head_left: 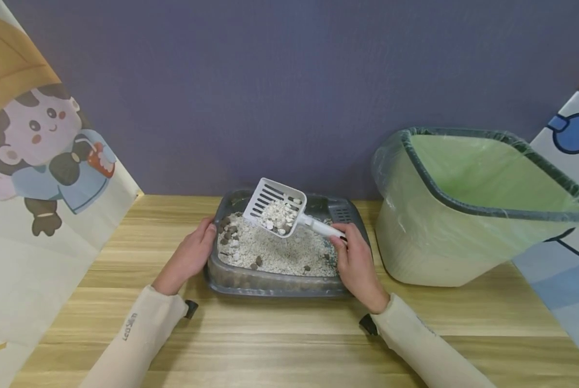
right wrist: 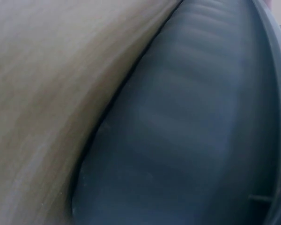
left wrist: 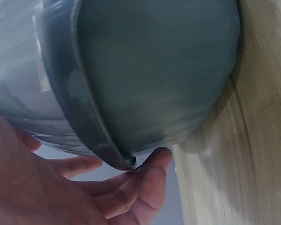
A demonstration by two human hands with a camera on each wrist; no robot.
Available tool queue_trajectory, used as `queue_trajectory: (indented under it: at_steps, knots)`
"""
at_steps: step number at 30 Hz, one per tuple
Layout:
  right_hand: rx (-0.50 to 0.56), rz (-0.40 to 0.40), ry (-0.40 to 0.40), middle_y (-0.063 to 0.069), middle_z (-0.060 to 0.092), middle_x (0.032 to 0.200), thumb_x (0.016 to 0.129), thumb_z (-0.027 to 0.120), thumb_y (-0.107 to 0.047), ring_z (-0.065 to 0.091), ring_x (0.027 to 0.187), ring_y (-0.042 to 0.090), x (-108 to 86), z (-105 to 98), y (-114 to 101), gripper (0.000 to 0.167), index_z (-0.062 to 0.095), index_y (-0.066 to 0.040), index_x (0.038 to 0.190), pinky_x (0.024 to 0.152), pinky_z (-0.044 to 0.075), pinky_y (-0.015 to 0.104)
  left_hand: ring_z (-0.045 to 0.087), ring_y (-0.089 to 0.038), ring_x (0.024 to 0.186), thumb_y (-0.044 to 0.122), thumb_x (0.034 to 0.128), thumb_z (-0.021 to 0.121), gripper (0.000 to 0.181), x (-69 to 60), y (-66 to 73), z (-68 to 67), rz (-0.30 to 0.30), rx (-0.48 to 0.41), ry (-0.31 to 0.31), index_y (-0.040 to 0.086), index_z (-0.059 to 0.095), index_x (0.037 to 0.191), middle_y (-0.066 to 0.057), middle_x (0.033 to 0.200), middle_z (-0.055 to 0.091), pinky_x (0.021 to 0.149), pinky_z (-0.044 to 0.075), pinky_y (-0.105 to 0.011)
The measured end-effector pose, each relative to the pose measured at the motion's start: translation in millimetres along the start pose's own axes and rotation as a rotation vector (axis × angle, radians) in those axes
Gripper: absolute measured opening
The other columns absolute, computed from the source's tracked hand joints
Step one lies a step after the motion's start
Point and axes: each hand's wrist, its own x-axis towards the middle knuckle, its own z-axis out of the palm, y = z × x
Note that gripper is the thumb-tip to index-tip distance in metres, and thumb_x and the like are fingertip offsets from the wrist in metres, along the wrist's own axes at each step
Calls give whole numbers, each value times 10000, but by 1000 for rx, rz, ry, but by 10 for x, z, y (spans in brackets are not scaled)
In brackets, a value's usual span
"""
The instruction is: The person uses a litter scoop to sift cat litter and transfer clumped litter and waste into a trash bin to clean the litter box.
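A grey litter box holds pale litter with several brown clumps, most of them along its left side. My left hand grips the box's left rim; in the left wrist view its fingers curl under the rim's edge. With my right hand I hold the handle of a white slotted litter scoop over the box, tilted, its head pointing left. Pale litter and whitish lumps lie in the scoop. The right wrist view shows only the box's outer wall and the table; the right hand is out of that view.
Right of the litter box stands a pale bin with a dark rim and a clear plastic liner. Both stand on a wooden table against a dark blue-grey wall. Printed cartoon panels flank the table on both sides.
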Motion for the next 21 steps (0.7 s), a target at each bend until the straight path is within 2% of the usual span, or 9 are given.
queue_trajectory:
  at_steps: [7, 14, 17, 21]
  knots:
    - [1, 21, 40, -88, 407, 603, 979, 520, -129, 330, 451, 53, -9, -3, 13, 157, 630, -36, 1039, 418, 326, 246, 369, -479, 1253, 461, 1013, 131, 598, 8, -11, -9, -8, 0, -8, 111, 263, 1480, -258, 1422, 373, 1008, 298, -614]
    - [-10, -44, 90, -96, 396, 556, 965, 536, -103, 335, 444, 49, -26, -12, 52, 155, 667, -27, 935, 430, 331, 244, 363, -473, 1260, 450, 1016, 134, 593, 9, -4, 1, -5, 3, -5, 102, 266, 1477, -255, 1426, 370, 1013, 294, -610]
    - [4, -52, 85, -84, 422, 573, 951, 561, -97, 362, 458, 55, -19, -17, 50, 126, 669, -34, 964, 433, 339, 242, 359, -471, 1264, 449, 1016, 135, 596, 6, 9, -1, -6, 1, -7, 98, 257, 1481, -254, 1431, 363, 1016, 290, -609]
    - [39, -22, 33, -53, 487, 681, 951, 571, -125, 424, 512, 59, -11, -21, 32, 165, 631, -64, 1092, 435, 370, 230, 360, -478, 1259, 446, 1017, 134, 593, -2, 18, -5, -3, 1, -9, 98, 257, 1481, -260, 1426, 365, 1010, 293, -615]
